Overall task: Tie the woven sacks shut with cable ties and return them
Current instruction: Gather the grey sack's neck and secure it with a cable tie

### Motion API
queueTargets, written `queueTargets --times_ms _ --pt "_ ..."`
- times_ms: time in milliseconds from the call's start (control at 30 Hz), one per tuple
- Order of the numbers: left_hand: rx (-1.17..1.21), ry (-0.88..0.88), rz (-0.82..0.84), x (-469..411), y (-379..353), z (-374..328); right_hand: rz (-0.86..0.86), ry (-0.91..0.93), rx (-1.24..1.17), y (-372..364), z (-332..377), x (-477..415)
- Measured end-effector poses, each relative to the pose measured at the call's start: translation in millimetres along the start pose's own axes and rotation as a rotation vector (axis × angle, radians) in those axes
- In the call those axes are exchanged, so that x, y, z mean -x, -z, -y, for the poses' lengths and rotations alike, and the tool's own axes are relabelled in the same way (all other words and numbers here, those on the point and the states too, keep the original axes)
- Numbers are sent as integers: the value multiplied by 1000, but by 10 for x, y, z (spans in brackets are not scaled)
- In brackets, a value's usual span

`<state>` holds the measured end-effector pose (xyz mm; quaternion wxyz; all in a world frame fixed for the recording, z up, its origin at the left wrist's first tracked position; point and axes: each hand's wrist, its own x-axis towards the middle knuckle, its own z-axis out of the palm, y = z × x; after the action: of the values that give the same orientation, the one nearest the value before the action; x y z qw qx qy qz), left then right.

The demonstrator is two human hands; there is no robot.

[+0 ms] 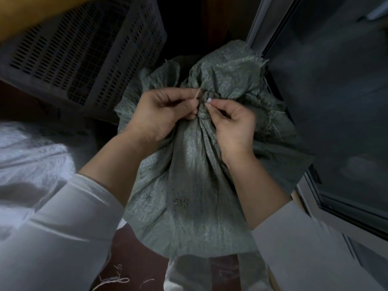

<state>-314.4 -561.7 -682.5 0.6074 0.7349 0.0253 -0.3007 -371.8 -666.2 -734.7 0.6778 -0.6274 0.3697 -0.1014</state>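
— Woven sack (195, 164): where is it, against the hands?
— Between them. Its gathered neck sits at the fingertips of both. The body runs down between the wrists, and the frayed mouth fans out beyond the fingers.
— And the hands?
— The left hand (159, 114) is curled, pinching the thin tail of the cable tie (209, 100) just beside the neck. The right hand (233, 124) pinches at the tie's white head, against the neck.
— Room to move?
— Little. A dark perforated crate (84, 59) stands beyond the left hand. A dark glass panel (325, 91) runs close along the outer side of the right hand. Pale cloth (31, 156) lies outside the left forearm, and reddish floor (134, 259) with loose threads shows under the forearms.
— Anything unclear?
— The tie's loop is buried in the folds, so I cannot tell how tight it is. The sack's bottom is hidden behind the sleeves.
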Motion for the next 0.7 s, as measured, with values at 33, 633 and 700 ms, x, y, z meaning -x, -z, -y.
queueTargets --times_ms 33,633,700 --pt "5 -8 -20 -7 4 5 2 -7 -12 1 -2 6" --pt "-712 -301 -87 -123 -65 -22 50 -113 -290 9 -29 19" --pt "-700 -277 -86 -139 -69 -29 42 -110 -291 12 -28 18"
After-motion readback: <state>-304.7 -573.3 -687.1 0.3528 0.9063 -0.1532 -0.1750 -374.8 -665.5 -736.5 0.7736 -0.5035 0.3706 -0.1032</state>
